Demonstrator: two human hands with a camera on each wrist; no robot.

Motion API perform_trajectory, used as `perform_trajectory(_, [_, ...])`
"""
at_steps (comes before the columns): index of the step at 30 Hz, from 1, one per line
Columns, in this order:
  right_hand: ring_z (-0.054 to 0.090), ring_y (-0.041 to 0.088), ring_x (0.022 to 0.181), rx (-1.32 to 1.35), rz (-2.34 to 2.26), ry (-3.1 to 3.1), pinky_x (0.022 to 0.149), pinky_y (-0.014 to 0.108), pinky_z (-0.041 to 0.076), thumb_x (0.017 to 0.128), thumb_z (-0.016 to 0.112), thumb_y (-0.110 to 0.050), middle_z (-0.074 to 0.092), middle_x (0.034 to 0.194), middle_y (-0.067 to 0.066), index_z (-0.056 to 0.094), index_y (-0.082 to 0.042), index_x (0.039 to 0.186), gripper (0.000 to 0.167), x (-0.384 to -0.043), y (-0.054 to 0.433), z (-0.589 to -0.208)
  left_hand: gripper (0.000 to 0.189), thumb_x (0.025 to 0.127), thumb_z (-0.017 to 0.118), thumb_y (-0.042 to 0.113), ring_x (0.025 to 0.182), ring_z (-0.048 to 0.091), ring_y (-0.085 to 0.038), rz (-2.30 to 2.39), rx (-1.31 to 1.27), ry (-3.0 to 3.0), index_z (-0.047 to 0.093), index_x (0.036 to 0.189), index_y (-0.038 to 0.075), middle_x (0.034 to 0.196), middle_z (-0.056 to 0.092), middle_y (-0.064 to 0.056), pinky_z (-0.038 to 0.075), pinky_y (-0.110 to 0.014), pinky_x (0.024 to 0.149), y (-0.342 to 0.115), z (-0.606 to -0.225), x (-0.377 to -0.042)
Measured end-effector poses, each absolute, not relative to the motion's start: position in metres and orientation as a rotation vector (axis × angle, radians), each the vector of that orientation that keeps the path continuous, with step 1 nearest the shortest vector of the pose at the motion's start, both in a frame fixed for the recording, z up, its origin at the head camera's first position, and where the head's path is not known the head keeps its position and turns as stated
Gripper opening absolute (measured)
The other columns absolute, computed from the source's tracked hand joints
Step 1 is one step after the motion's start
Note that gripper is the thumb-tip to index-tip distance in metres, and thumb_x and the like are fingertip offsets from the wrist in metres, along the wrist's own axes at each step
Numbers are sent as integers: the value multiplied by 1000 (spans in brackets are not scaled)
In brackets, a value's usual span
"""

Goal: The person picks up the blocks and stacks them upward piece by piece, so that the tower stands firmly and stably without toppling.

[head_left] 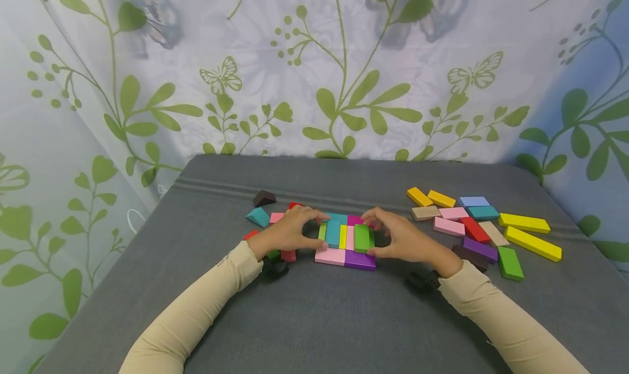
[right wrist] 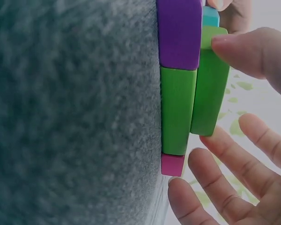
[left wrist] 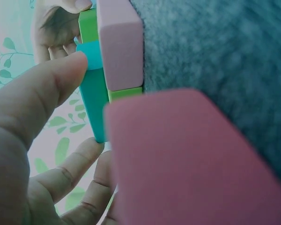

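Note:
A flat layout of coloured blocks lies on the grey table, with a pink block (head_left: 330, 256) and a purple block (head_left: 360, 260) along its near side. My left hand (head_left: 295, 229) pinches a teal block (head_left: 332, 235) on top of this layout, thumb at its near end and a fingertip at its far end. On the right half, my right hand (head_left: 400, 235) holds a green block (head_left: 362, 238) the same way, between thumb and finger. Between the two upper blocks show a narrow yellow block (head_left: 342, 236) and a pink strip (head_left: 350, 237).
To the right lie several loose blocks, among them long yellow ones (head_left: 533, 244), a red one (head_left: 474, 229) and a green one (head_left: 510, 263). Dark brown (head_left: 264, 197) and teal (head_left: 257, 217) triangular blocks lie at left. A patterned curtain (head_left: 314, 63) hangs behind the table (head_left: 314, 319).

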State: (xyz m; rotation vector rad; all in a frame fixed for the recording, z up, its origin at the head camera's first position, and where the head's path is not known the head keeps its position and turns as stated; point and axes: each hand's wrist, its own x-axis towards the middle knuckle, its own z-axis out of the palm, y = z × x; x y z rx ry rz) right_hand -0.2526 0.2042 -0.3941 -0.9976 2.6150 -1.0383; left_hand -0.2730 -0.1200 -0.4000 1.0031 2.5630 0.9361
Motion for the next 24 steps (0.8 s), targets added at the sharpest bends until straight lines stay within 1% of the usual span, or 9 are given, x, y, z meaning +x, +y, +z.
perform_trajectory(8, [63, 32, 111, -992, -1042, 2639, 92, 50, 59, 90, 90, -17, 67, 131, 17, 57, -1, 139, 61, -251, 203, -394, 64, 94, 85, 35, 130, 52, -31, 989, 949, 2536, 64, 149, 10, 132, 64, -10, 43, -55, 113, -121, -404, -275])
perform_trajectory(14, [63, 31, 108, -1040, -1066, 2639, 89, 48, 60, 89, 89, -18, 67, 130, 17, 57, -2, 140, 62, -252, 206, -396, 64, 93, 86, 35, 129, 52, -29, 1025, 916, 2524, 65, 149, 12, 131, 64, -8, 44, -54, 113, -121, -405, -275])
perform_trajectory(15, [63, 31, 107, -1079, -1077, 2635, 87, 46, 60, 91, 88, -19, 67, 129, 17, 57, -2, 141, 61, -256, 208, -401, 64, 93, 86, 35, 129, 52, -29, 1029, 911, 2523, 65, 149, 12, 131, 64, -8, 44, -54, 113, -121, -406, -275])
perform_trajectory(18, [63, 30, 106, -1126, -1106, 2618, 85, 46, 61, 92, 88, -24, 67, 128, 17, 56, -4, 141, 62, -257, 210, -403, 65, 93, 86, 35, 129, 52, -29, 1040, 895, 2516, 64, 149, 12, 131, 63, -8, 43, -54, 114, -121, -406, -275])
perform_trajectory(20, [63, 30, 107, -1125, -1122, 2603, 86, 47, 61, 92, 88, -27, 67, 128, 16, 56, -5, 142, 63, -257, 210, -404, 65, 93, 86, 35, 130, 51, -29, 1046, 886, 2510, 64, 150, 12, 131, 63, -8, 43, -54, 114, -121, -406, -275])
perform_trajectory(21, [63, 30, 106, -1150, -1133, 2592, 85, 45, 61, 94, 86, -28, 66, 129, 16, 55, -6, 143, 62, -261, 212, -408, 65, 93, 86, 35, 129, 51, -29, 1051, 882, 2504, 64, 150, 12, 131, 63, -8, 43, -54, 114, -121, -406, -275])
perform_trajectory(22, [63, 30, 107, -1123, -1130, 2590, 87, 46, 61, 92, 87, -28, 66, 129, 16, 55, -5, 143, 64, -258, 210, -404, 65, 93, 86, 35, 129, 51, -29, 1056, 879, 2500, 64, 150, 11, 131, 63, -8, 43, -54, 114, -121, -406, -274])
perform_trajectory(24, [63, 30, 108, -1104, -1122, 2589, 87, 45, 60, 93, 87, -27, 65, 131, 17, 54, -4, 145, 66, -256, 210, -403, 65, 93, 86, 35, 129, 51, -29, 1063, 878, 2497, 64, 150, 11, 131, 63, -8, 43, -55, 114, -121, -406, -274])
